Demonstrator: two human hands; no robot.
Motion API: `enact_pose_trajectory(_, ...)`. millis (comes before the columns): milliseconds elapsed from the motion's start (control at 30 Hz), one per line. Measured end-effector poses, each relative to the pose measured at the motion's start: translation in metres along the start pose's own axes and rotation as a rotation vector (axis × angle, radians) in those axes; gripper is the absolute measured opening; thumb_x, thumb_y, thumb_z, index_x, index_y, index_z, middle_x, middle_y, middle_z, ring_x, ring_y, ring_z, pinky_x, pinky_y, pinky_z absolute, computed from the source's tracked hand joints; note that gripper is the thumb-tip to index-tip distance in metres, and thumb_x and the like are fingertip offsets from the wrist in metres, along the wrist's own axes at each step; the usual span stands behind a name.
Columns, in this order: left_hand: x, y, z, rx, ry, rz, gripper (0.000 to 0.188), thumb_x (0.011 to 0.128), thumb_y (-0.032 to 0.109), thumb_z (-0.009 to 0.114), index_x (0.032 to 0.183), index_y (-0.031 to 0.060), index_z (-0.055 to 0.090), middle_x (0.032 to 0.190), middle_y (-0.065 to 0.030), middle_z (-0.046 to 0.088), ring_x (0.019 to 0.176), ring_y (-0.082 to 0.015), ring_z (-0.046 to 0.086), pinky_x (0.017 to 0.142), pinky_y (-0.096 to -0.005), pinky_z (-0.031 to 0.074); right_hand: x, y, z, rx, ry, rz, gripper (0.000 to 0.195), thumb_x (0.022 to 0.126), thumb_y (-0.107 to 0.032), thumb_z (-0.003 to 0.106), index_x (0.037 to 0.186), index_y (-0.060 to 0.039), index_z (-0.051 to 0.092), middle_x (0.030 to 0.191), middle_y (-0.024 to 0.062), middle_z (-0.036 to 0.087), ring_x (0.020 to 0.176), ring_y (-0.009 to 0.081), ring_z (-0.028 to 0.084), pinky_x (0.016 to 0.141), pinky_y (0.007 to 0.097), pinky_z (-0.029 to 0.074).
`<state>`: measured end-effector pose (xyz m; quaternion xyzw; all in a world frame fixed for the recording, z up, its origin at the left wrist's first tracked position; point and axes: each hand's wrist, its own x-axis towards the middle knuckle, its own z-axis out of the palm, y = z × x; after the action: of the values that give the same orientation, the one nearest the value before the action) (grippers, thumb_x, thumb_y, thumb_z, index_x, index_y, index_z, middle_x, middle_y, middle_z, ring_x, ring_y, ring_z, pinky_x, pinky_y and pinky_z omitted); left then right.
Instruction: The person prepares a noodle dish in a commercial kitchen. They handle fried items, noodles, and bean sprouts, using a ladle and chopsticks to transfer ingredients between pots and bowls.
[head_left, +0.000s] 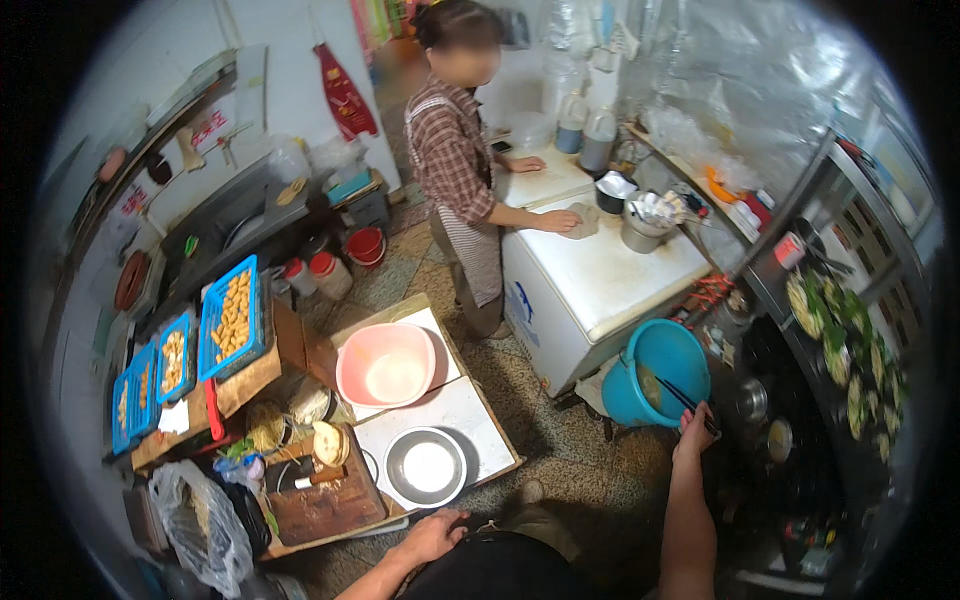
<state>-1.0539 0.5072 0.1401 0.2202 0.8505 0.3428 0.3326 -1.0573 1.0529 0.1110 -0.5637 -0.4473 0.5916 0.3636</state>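
My right hand (696, 433) grips a pair of long dark chopsticks (673, 391) over a tilted blue bucket (625, 396). Their tips reach inside the bucket, toward something pale that I cannot make out in its bottom. My left hand (435, 534) holds nothing. Its fingers are loosely bent beside the dark clothing at my waist, near the table edge. Just beyond it, a shiny metal bowl (389, 480) sits on the white tabletop (480, 431). A pink plastic basin (352, 379) stands farther back on that table.
A knife lies on the wooden cutting board (330, 510). Blue baskets of food, one a large basket (255, 319), stand left. Across the floor, a person in an apron (469, 251) rests a hand on a cloth (583, 221) atop a white chest freezer (577, 281). Leafy vegetables (840, 337) lie right.
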Motion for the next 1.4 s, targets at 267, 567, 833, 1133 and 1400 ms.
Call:
enact_pose_trajectory(267,0.004,0.024,0.014,-0.058,0.118,-0.189,0.035,0.094,0.019,0.062,0.126,0.0032,0.063,0.117,-0.0235,0.066,0.113,-0.0434,0.061,0.097,-0.0494,0.051,0.060,0.076,0.049,-0.291,-0.357,0.096,0.061,0.103,-0.028,0.062,0.154,-0.0054,0.038,0.147,0.0174,0.048,0.133,0.0303,0.051,0.110,0.0451,0.045)
enact_pose_trajectory(567,-0.027,-0.017,0.026,-0.149,0.189,-0.214,0.037,0.095,0.017,0.062,0.129,0.0021,0.060,0.120,-0.0217,0.064,0.114,-0.0420,0.061,0.097,-0.0487,0.051,-0.161,0.184,0.015,-0.463,-0.898,0.482,0.031,0.094,-0.009,0.066,0.123,-0.0003,0.065,0.095,0.0077,0.066,0.076,0.0173,0.065,0.068,0.0318,0.059)
enact_pose_trajectory(833,-0.086,-0.107,-0.022,-0.117,0.174,-0.125,0.039,0.095,0.018,0.063,0.132,0.0043,0.061,0.127,-0.0192,0.064,0.119,-0.0385,0.062,0.103,-0.0459,0.050,-0.344,0.194,0.062,-0.560,-1.078,0.183,0.049,0.097,-0.022,0.070,0.137,0.0019,0.056,0.109,0.0063,0.066,0.087,0.0129,0.062,0.070,0.0306,0.053)
enact_pose_trajectory(1133,-0.209,-0.191,-0.108,-0.088,0.372,-0.317,0.036,0.094,0.012,0.066,0.129,0.0036,0.063,0.119,-0.0176,0.066,0.110,-0.0355,0.066,0.094,-0.0436,0.053,-0.384,0.209,0.076,-1.071,-0.711,-0.603,0.056,0.083,-0.012,0.071,0.137,-0.0030,0.059,0.128,0.0196,0.062,0.118,0.0376,0.062,0.101,0.0440,0.049)
enact_pose_trajectory(1400,-0.237,-0.182,-0.076,-0.200,0.438,-0.343,0.033,0.094,0.011,0.066,0.125,0.0027,0.064,0.115,-0.0185,0.067,0.106,-0.0346,0.067,0.089,-0.0405,0.055,-0.402,0.171,0.086,-0.893,-0.693,-0.726,0.037,0.085,-0.007,0.066,0.121,-0.0018,0.060,0.113,0.0170,0.062,0.097,0.0319,0.065,0.087,0.0431,0.053)
